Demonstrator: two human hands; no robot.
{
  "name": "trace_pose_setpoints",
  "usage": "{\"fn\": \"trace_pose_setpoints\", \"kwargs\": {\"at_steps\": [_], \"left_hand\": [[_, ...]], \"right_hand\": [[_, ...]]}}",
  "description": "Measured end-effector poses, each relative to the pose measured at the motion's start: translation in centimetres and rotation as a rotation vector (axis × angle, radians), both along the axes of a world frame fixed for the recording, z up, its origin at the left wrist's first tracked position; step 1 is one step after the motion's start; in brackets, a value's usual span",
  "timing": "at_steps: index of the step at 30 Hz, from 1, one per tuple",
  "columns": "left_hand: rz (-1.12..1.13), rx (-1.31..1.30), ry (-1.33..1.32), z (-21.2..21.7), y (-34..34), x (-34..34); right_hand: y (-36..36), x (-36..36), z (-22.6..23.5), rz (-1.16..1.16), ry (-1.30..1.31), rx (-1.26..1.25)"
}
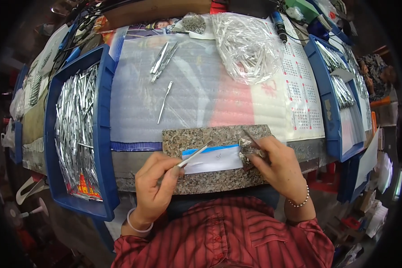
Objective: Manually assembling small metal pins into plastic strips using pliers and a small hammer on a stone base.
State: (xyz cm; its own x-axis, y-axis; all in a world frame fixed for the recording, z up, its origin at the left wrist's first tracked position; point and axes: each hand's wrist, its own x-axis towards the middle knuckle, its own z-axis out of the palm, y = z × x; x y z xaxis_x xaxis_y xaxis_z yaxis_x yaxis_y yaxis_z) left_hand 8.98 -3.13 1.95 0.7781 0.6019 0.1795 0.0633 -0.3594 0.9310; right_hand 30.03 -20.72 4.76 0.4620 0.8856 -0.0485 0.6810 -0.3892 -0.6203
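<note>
My left hand (157, 183) pinches a slim silver metal piece (196, 154), flat toward its far end, tilted up to the right over a white paper (214, 159) with a blue edge. That paper lies on a speckled granite slab (192, 134). At the slab's right side, my right hand (279, 163) is closed on a thin pointed metal tool, which looks like tweezers (252, 137). Beneath its fingertips lies a small heap of shiny metal parts (244, 149). How the fingers grip the tool is partly hidden.
Blue trays stand on both sides: the left tray (103, 134) holds many slim metal pieces, the right tray (329, 107) bundled ones. Beyond the slab, several loose pieces (164, 60) and one single piece (165, 102) lie on plastic sheeting. A filled clear bag (250, 49) and a drill-like tool (279, 27) sit farther back.
</note>
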Motion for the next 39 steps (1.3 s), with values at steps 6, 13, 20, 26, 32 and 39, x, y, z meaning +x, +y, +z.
{"fn": "trace_pose_setpoints", "kwargs": {"at_steps": [6, 13, 20, 26, 32, 39], "left_hand": [[0.042, 0.217, 0.107, 1.3, -0.8, -1.8], [-0.09, 0.562, 0.053, -0.1, -0.9, 0.0], [-0.231, 0.89, 0.116, -1.3, -0.4, 1.0], [-0.28, 0.963, 0.14, -1.5, -0.2, 0.8], [-0.31, 0.958, 0.144, -1.3, -0.1, 1.0], [-0.324, 0.949, 0.124, -1.5, -0.1, 0.9]], "right_hand": [[-2.0, -0.8, 1.8, -0.212, 0.165, 0.361], [-1.2, -1.7, 2.7, 0.069, 0.093, 0.515], [-1.0, -2.9, 1.9, -0.011, 0.381, 0.303], [-0.6, -2.8, 2.3, 0.02, 0.331, 0.406], [1.9, -2.2, 3.3, 0.387, -0.048, 0.203], [-0.9, -1.8, 2.9, 0.322, 0.081, 0.647]]}}
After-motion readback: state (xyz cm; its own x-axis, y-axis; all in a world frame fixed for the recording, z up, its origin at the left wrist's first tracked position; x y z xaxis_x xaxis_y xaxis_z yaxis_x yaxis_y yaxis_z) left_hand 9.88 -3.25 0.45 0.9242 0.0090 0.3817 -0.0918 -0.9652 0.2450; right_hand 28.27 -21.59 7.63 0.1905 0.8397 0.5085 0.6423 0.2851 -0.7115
